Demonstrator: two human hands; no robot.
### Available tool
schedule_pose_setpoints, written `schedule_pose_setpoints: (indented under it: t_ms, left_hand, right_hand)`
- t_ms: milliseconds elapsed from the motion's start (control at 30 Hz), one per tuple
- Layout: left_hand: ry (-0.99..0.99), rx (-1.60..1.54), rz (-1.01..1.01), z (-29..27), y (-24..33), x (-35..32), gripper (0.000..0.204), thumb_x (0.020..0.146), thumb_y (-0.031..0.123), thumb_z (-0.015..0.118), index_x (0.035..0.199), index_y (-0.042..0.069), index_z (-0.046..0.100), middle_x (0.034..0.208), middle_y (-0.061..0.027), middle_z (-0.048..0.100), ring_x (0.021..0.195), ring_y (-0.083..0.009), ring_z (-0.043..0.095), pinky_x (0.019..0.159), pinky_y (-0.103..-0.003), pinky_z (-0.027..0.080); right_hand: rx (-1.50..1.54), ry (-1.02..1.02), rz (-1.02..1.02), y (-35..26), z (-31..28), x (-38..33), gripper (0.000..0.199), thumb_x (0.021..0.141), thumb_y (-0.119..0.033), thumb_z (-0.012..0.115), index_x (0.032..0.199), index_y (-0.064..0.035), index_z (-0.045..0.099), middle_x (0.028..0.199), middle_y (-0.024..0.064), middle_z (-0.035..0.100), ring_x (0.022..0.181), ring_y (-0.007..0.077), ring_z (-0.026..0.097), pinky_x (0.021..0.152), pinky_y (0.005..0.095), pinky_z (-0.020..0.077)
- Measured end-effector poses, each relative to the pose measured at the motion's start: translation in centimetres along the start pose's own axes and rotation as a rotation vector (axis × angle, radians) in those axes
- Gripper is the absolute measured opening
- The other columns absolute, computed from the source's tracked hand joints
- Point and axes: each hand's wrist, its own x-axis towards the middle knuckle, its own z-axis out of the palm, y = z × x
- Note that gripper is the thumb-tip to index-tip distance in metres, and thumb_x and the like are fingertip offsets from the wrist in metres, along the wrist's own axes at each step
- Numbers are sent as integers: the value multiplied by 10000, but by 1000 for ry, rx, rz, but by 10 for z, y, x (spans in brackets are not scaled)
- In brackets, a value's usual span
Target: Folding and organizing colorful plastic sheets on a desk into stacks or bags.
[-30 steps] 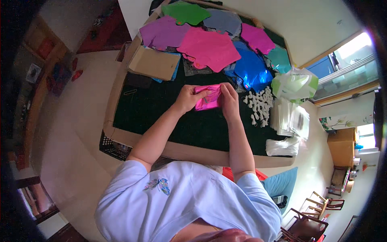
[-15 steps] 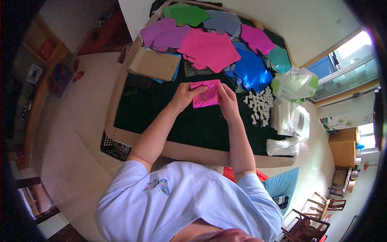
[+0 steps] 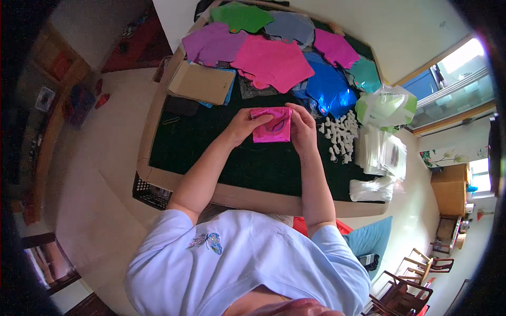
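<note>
A square, shiny pink folded foil piece is held above the dark green table top, with a dark curved line on its face. My left hand grips its left side, the thumb lying across the upper face. My right hand is at the right edge, fingers bent around the upper right corner. The undersides of the fingers are hidden behind the foil. Beyond my hands lies a large flat pink foil shape, with a shiny blue one to its right.
More flat foil shapes lie at the back, among them green and purple. A cardboard piece is at left. On the right are small white knobbed pieces, clear plastic sleeves and a green-white bag.
My right fingers have shifted up and over the foil's upper right corner, with the hand slightly farther right. The foil piece now sits squarer and flatter, its right edge more exposed.
</note>
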Motion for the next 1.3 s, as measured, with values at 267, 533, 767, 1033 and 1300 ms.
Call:
schedule_pose_setpoints:
  t_ms: [267,533,767,1033,1300]
  left_hand:
    - [-40,123,34,-1,6,-1,148,839,198,606,885,57,606,826,26,603,783,-56,540,710,-222,430]
    - [-58,89,21,0,3,0,132,846,195,600,884,70,583,807,39,580,761,-41,520,697,-211,424]
    - [-38,165,51,5,5,1,155,831,211,619,854,59,603,758,21,584,723,-42,521,654,-216,419]
    - [43,80,131,-1,0,3,126,818,170,621,879,64,592,800,11,586,736,-68,536,674,-224,428]
    - [254,-289,191,-21,-2,11,183,827,154,620,949,22,591,883,-38,618,808,-98,577,737,-247,450]
  right_hand:
    - [9,-21,70,4,-8,2,211,894,-160,521,1035,-12,575,907,26,610,787,89,569,685,232,454]
    - [39,-32,25,0,-2,1,182,892,-128,519,1008,-1,577,917,35,606,799,97,568,703,237,456]
    - [-82,-7,-9,-4,-5,-2,151,880,-91,529,986,7,573,899,40,608,782,103,573,712,244,467]
    - [-49,33,34,-3,-6,2,137,861,-94,560,973,-17,549,865,28,598,795,92,566,707,243,465]
    - [-361,-183,31,-2,4,-3,191,801,-24,601,965,-35,505,869,46,576,804,144,585,739,287,488]
